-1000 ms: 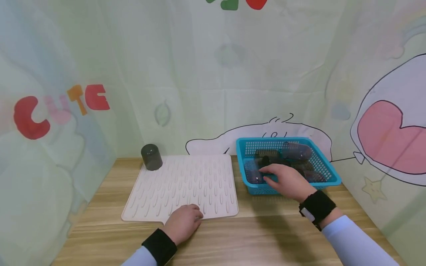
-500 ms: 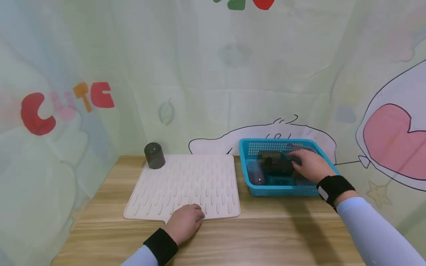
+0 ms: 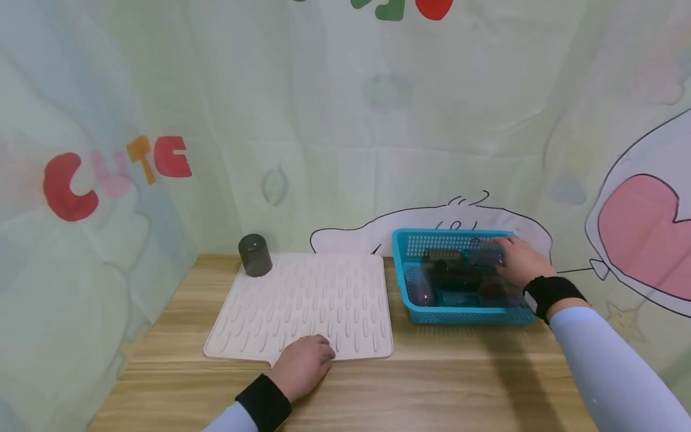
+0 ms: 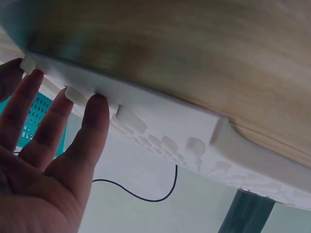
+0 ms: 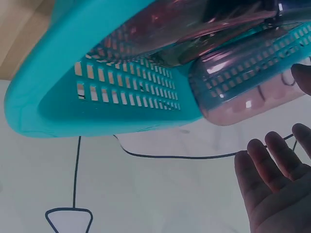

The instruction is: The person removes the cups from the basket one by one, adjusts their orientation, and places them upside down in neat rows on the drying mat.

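Note:
My right hand (image 3: 520, 262) reaches over the right side of a blue plastic basket (image 3: 400, 270). Beside its fingertips lies a see-through purplish cup (image 3: 483, 253). In the right wrist view the fingers (image 5: 279, 158) are spread straight, with a gap between them and that cup (image 5: 238, 80); the thumb overlaps the cup's edge. A dark cup (image 3: 456, 275) and several other tinted cups lie on their sides in the basket. My left hand (image 3: 303, 367) rests at the front edge of a white ridged drying mat (image 3: 324, 300), its fingertips (image 4: 97, 109) along the rim.
A dark grey see-through cup (image 3: 255, 256) stands upside down on the mat's back left corner. The wooden table (image 3: 410, 390) runs along the front. A printed cloth backdrop (image 3: 345, 168) hangs close behind the mat and basket.
My right hand has moved from the basket's front left, across the dark cup, to its right side by the purplish cup. The left hand stays on the mat's edge. The view shifts slightly.

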A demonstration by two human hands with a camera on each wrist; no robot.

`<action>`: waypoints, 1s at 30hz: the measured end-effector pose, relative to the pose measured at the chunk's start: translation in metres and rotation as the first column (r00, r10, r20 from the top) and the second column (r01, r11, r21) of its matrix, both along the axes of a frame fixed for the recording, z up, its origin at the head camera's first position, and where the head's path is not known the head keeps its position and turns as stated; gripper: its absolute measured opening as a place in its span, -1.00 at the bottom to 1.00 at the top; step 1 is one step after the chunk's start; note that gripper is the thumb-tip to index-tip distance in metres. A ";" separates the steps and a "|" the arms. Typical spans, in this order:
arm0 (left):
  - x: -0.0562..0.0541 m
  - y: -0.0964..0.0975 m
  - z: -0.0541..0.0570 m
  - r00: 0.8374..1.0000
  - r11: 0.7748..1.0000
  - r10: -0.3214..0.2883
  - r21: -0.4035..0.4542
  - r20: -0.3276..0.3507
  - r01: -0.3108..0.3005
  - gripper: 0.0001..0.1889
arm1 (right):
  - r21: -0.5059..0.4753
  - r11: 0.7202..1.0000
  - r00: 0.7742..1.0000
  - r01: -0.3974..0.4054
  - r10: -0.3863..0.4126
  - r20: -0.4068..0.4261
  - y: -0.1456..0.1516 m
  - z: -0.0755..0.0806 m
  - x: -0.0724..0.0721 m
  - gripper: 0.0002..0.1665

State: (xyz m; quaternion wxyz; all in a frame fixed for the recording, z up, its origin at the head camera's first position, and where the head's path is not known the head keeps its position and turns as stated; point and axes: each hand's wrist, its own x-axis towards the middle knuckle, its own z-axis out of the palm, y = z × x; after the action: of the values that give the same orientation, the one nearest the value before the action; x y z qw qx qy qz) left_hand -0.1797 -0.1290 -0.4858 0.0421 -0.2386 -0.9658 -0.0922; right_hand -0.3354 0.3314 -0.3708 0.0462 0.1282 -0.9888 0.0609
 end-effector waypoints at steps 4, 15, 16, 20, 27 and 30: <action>0.000 -0.001 0.000 1.000 1.000 0.005 0.010 0.000 -0.005 -0.89 | 0.014 1.000 0.999 0.019 -0.019 0.030 0.007 -0.006 -0.008 -0.16; 0.000 -0.002 -0.003 1.000 0.999 -0.010 0.036 -0.022 0.010 -0.90 | 0.055 0.998 0.995 0.037 -0.041 0.086 0.014 -0.012 -0.023 -0.04; 0.000 -0.002 -0.002 1.000 0.999 -0.008 0.037 -0.020 0.009 -0.90 | 0.060 0.998 0.996 0.034 -0.039 0.086 0.014 -0.012 -0.023 -0.03; 0.000 -0.002 -0.001 1.000 0.999 -0.005 0.039 -0.022 0.006 -0.90 | 0.075 0.997 0.996 0.023 -0.030 0.088 0.015 -0.013 -0.027 -0.03; 0.001 -0.001 -0.002 0.999 0.999 -0.014 0.043 -0.032 0.015 -0.91 | 0.069 0.997 0.993 0.021 -0.028 0.115 0.014 -0.015 -0.030 -0.05; 0.002 -0.001 -0.004 0.999 0.999 -0.014 0.042 -0.041 0.016 -0.91 | 0.081 0.997 0.993 0.012 -0.022 0.116 0.012 -0.016 -0.032 -0.08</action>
State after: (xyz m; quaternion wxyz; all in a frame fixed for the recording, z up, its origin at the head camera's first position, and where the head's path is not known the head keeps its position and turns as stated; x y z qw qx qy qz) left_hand -0.1781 -0.1302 -0.4897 0.0661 -0.2469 -0.9607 -0.1080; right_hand -0.3676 0.3434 -0.3865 -0.0163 0.1178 -0.9925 0.0280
